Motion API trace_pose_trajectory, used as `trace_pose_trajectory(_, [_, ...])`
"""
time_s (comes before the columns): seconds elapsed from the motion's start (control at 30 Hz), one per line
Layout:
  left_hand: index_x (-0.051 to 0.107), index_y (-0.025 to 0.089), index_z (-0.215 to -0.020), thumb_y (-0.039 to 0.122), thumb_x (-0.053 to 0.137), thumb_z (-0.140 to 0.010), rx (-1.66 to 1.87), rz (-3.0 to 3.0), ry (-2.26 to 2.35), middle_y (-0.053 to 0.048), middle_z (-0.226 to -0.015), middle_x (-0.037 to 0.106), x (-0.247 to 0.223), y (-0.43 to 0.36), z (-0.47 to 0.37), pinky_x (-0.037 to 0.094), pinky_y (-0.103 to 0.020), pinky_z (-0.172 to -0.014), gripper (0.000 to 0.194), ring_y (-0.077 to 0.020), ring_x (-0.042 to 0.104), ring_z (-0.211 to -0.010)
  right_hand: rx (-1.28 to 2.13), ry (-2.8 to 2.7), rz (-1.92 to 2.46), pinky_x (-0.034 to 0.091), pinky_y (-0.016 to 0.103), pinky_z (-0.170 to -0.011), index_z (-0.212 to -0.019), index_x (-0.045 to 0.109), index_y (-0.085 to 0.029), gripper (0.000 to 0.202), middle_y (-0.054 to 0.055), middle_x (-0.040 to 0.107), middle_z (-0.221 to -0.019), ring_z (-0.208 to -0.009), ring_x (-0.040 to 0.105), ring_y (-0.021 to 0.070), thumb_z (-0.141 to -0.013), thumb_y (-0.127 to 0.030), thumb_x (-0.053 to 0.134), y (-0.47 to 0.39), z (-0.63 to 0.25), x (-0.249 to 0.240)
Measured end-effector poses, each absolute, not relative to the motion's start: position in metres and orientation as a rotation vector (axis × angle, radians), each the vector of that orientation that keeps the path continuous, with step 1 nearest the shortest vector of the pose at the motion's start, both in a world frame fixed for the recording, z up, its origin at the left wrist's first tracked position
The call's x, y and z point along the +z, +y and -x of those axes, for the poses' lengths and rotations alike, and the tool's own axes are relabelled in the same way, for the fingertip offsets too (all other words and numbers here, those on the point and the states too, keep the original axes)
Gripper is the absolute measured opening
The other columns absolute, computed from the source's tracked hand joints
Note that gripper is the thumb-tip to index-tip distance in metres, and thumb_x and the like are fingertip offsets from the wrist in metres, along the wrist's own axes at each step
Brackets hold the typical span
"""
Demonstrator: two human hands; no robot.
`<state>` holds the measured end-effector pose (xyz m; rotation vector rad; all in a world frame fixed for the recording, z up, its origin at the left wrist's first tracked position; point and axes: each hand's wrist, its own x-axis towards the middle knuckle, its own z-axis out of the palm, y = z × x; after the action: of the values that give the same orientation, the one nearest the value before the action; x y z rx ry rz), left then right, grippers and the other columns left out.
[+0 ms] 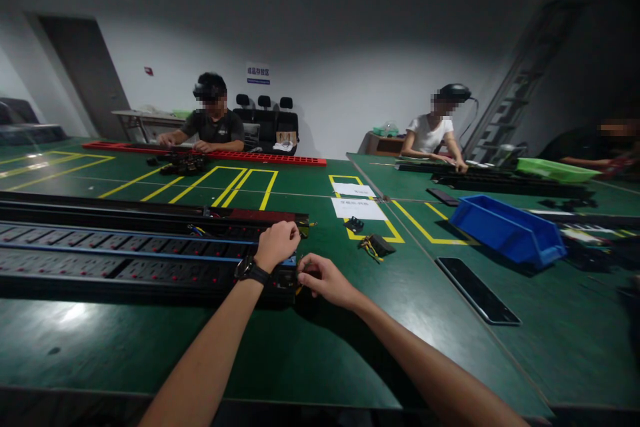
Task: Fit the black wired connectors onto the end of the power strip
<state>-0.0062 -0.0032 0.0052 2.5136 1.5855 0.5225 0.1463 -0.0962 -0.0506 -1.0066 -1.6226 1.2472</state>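
Long black strips with rows of sockets and red dots [170, 269] lie across the left part of the green table. My left hand [278, 244], with a watch on the wrist, rests over their right end, its fingers curled; what they grip, if anything, is hidden. Just right of that end is my right hand [325, 279], thumb and fingers pinched together near yellow wires [299, 289]. What lies between those fingertips is too small to make out. A small black part with yellow wires [381, 246] sits farther right on the table.
A blue bin [505, 230] and a phone [479, 290] are on the right. White papers [358, 208] lie beyond my hands. Across the table, one person works by a red rail [280, 158], another by black strips [495, 181]. A green tray [556, 169] stands at the far right.
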Motion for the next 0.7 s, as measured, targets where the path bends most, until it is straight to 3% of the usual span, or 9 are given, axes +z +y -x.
trace_pose_trajectory(0.2, [0.068,0.026,-0.095,0.035,0.047,-0.095,0.503,-2.51,1.598,-0.005,-0.105,0.073,0.007,-0.0045,0.0056,0.049,-0.03,-0.079,0.023,-0.022,0.069,-0.094,1.232,-1.642,0.993,0.037,0.019,-0.05,-0.092,0.056,-0.02,0.028,-0.004,0.056,-0.075,-0.059,0.047,0.0092,-0.084,-0.043,0.07,-0.0975,-0.1457,-0.0473])
trace_pose_trajectory(0.4, [0.068,0.026,-0.093,0.035,0.048,-0.094,0.525,-2.52,1.589,-0.004,-0.103,0.073,0.0056,-0.0036,0.0064,0.049,-0.03,-0.078,0.022,-0.0225,0.069,-0.093,1.184,-1.639,0.928,0.043,0.024,-0.067,-0.09,0.059,-0.019,0.022,-0.001,0.06,-0.081,-0.072,0.055,0.0122,-0.083,-0.036,0.07,-0.0958,-0.1448,-0.0469])
trace_pose_trajectory(0.7, [0.069,0.026,-0.096,0.036,0.046,-0.095,0.496,-2.526,1.608,-0.005,-0.105,0.074,0.0058,-0.0038,0.0054,0.049,-0.03,-0.08,0.024,-0.022,0.069,-0.095,1.187,-1.63,0.94,0.041,0.023,-0.064,-0.087,0.061,-0.018,0.017,-0.003,0.06,-0.077,-0.067,0.053,0.0115,-0.081,-0.032,0.07,-0.0931,-0.1459,-0.049])
